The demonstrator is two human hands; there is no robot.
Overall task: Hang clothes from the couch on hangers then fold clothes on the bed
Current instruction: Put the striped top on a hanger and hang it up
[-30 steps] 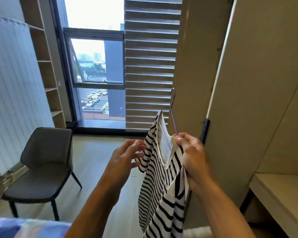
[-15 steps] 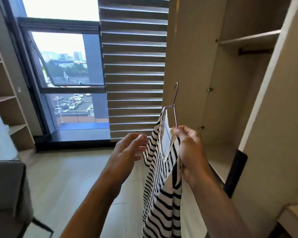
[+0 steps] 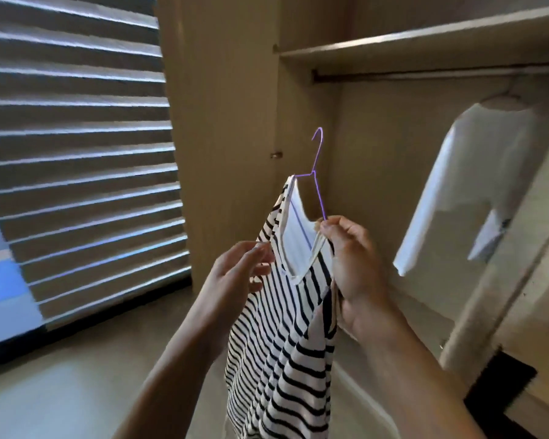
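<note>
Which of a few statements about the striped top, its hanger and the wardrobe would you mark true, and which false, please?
1. The right hand pinches the purple hanger together with the neckline of the striped top. True.
2. The hanger's hook is over the wardrobe rail. False: the hook is free in the air, below the rail.
3. A white garment hangs from the rail. True.
4. The left hand grips the hanger's hook. False: it is beside the top's shoulder, well below the hook.

white shirt [image 3: 476,185] occupying rail's [image 3: 425,74] right, left stretch bare
</note>
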